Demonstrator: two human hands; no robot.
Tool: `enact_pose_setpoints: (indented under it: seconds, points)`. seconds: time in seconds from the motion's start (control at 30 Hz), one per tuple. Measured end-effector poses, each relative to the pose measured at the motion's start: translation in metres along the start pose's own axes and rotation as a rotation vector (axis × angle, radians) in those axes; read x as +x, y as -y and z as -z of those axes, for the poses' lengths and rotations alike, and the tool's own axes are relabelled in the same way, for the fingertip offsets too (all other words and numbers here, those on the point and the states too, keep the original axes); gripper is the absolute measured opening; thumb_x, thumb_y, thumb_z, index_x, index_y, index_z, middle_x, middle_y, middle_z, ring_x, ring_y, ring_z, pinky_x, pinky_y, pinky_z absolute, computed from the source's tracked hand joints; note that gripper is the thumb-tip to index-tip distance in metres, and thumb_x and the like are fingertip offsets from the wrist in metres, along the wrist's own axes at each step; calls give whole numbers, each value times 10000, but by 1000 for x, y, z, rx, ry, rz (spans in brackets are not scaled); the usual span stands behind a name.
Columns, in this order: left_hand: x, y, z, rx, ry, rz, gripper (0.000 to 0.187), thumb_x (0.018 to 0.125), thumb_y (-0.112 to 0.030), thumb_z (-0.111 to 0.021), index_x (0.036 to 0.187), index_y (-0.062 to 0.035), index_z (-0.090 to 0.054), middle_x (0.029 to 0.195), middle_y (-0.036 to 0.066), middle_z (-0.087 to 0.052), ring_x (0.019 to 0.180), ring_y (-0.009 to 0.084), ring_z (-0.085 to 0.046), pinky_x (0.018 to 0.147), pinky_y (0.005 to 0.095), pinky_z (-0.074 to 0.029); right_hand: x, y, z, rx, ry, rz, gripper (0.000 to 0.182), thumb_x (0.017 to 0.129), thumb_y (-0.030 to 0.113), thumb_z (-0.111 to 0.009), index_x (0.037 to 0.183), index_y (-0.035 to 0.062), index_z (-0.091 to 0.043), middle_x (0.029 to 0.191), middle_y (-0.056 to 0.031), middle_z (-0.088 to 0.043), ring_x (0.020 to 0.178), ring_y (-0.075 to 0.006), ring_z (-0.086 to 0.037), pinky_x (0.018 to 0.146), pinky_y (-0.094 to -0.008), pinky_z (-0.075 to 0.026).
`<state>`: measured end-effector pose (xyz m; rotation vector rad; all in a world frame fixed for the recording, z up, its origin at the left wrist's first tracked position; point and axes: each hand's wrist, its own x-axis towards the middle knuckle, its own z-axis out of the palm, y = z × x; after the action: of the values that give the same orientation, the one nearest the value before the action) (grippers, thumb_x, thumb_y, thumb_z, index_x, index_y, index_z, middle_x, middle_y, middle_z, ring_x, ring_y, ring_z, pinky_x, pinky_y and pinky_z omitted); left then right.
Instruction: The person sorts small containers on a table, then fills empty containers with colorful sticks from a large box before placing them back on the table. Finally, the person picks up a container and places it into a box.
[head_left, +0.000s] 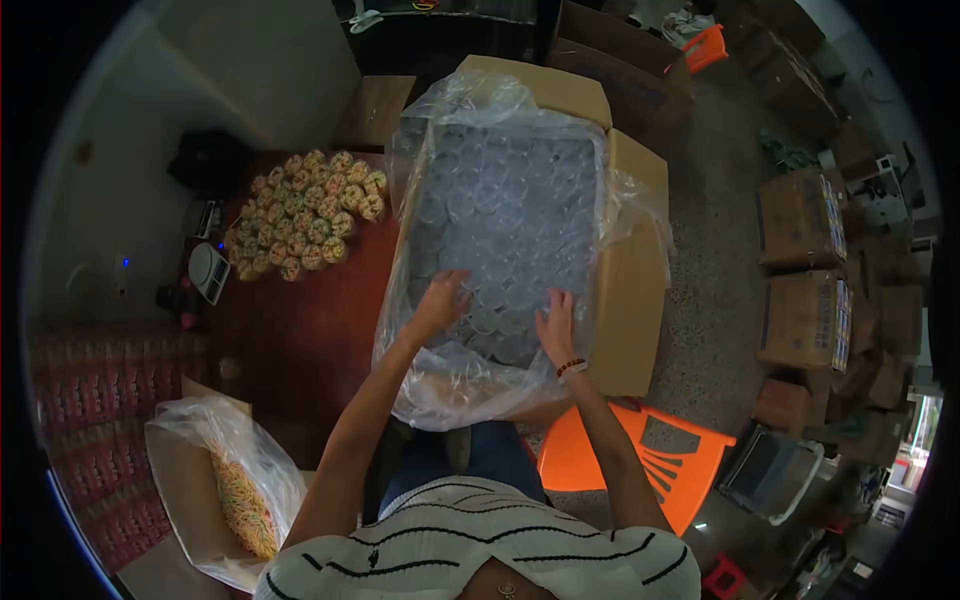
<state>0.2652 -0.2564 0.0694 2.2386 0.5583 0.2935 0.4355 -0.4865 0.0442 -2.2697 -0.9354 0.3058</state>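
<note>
Many clear round plastic containers are packed in rows inside a large open cardboard box lined with a clear plastic bag. My left hand reaches over the near left part of the containers, its fingers stretched forward. Over the near right side is my right hand, fingers spread, with a beaded bracelet at the wrist. Both hands are right at the tops of the containers, and neither shows anything gripped. Between them, the nearest containers sit less evenly than those farther back.
Left of the box, a red-brown table bears a cluster of filled round containers and a small white scale. A lined carton of thin colourful pieces stands nearer. An orange chair is close on the right, stacked cartons beyond.
</note>
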Motion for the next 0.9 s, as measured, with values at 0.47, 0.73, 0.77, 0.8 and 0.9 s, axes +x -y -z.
enact_pose_setpoints:
  seconds: [0.47, 0.73, 0.77, 0.8, 0.9]
  points:
    - [230, 56, 25, 544, 104, 217, 1090, 651, -307, -897, 1555, -279, -288, 1512, 232, -329, 1364, 510, -341, 1065, 597, -442, 287, 3, -5, -176, 150, 228, 966, 714, 278, -882, 1542, 233, -384, 1590, -241, -242, 1461, -540, -186, 1083, -766, -248]
    - [241, 74, 37, 572, 163, 181, 1023, 608, -252, -878, 1507, -247, -389, 1458, 195, -378, 1350, 495, -357, 1020, 596, -495, 315, -29, -45, -711, 159, 269, 1131, 656, 221, -915, 1574, 349, -266, 1464, -171, -378, 1268, -455, -449, 920, -690, -477]
    - [241, 77, 40, 569, 157, 184, 1023, 608, -252, -878, 1507, -247, -389, 1458, 195, -378, 1350, 495, -357, 1020, 596, -495, 318, -35, -45, -715, 159, 276, 1131, 656, 221, -915, 1574, 349, -266, 1464, -171, -378, 1268, -455, -449, 920, -690, -477]
    - [238, 82, 43, 574, 131, 158, 990, 611, -231, -869, 1490, -234, -415, 1446, 189, -391, 1335, 487, -372, 1024, 588, -491, 318, -24, -30, -569, 239, 214, 1103, 666, 195, -902, 1564, 340, -279, 1439, -177, -395, 1244, -457, -468, 920, -672, -486]
    - [236, 79, 44, 609, 109, 167, 903, 631, -186, -844, 1450, -204, -466, 1436, 173, -405, 1312, 466, -397, 1024, 574, -492, 328, -16, -23, -408, 356, 140, 1058, 680, 159, -883, 1547, 319, -298, 1397, -188, -422, 1204, -474, -501, 927, -636, -500]
